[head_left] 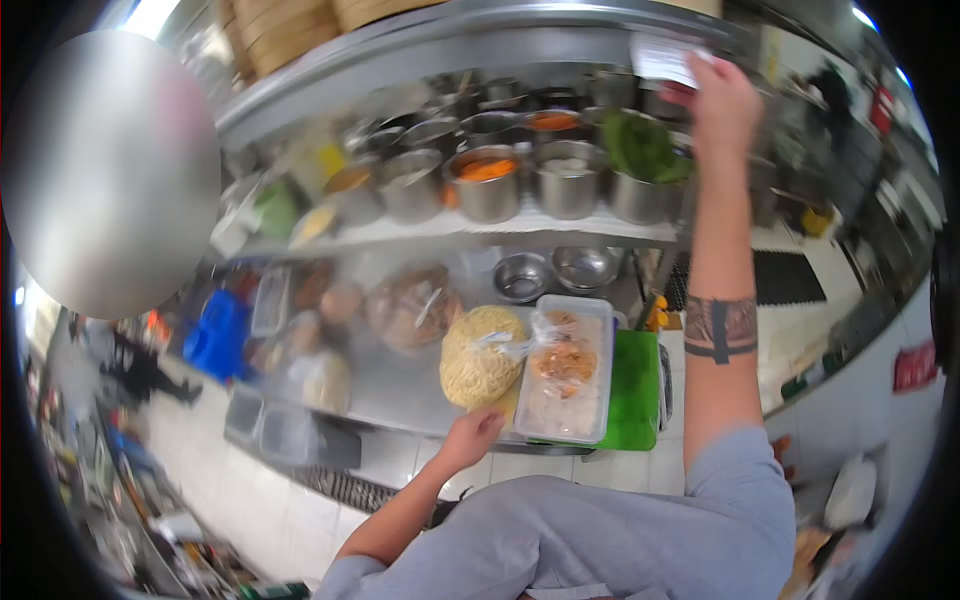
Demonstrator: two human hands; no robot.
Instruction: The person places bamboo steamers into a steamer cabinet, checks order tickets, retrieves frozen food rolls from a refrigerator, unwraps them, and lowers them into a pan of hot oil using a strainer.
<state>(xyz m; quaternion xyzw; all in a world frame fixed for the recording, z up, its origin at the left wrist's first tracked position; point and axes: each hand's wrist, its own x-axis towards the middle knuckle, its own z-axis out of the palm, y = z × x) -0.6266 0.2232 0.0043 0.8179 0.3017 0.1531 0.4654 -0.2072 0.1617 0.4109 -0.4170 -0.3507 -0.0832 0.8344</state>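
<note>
My right hand [722, 100] is raised at arm's length to the upper right, by the metal shelf edge. Its fingers pinch a white paper slip [668, 62]; print on it is too blurred to read. Low over the counter's front edge is my left hand [474, 438], fingers curled in, with nothing showing in them. Just beyond it lies a clear bag of pale yellow noodles [478, 365]. To the right of the bag sits a translucent plastic tub [606, 350] holding bagged orange and whitish food. Whether my left hand touches the counter, I cannot tell.
A green board [634, 390] lies partly beneath the tub. Two steel bowls [520, 276] stand behind. On the shelf are several steel pots, one with orange food [487, 171], and leafy greens [640, 147]. Blurred bags and a blue container [217, 335] are at left. Bamboo steamers [285, 30] sit overhead.
</note>
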